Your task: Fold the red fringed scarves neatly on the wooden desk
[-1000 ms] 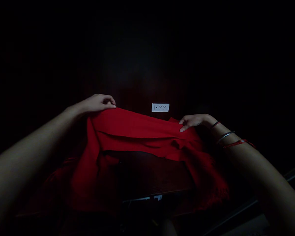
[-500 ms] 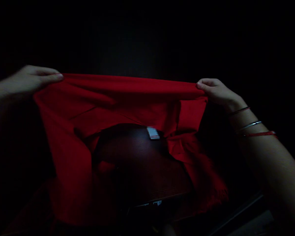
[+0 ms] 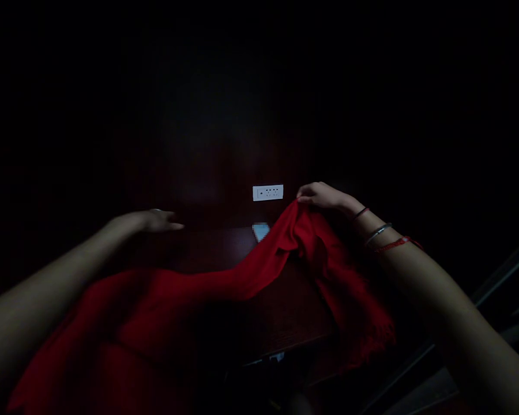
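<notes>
A red cloth (image 3: 225,279) with a fringed end lies draped over a dark wooden table (image 3: 285,311) in a very dim room. My right hand (image 3: 318,195) pinches one upper corner of the cloth and holds it up near the wall. Bangles and a red thread sit on that wrist. My left hand (image 3: 153,220) hovers over the table to the left with its fingers stretched out flat, holding nothing. The cloth's left part has dropped low and sags toward me below that arm.
A white socket plate (image 3: 267,192) sits on the dark wall just behind the table. A small pale object (image 3: 260,231) lies on the table near the cloth. The table's front edge (image 3: 263,360) runs below, with pale strips at the lower right.
Half a second ago both hands held the cloth stretched wide and high. The left hand has let go and the cloth's left side has fallen; the right hand moved down and inward with its corner.
</notes>
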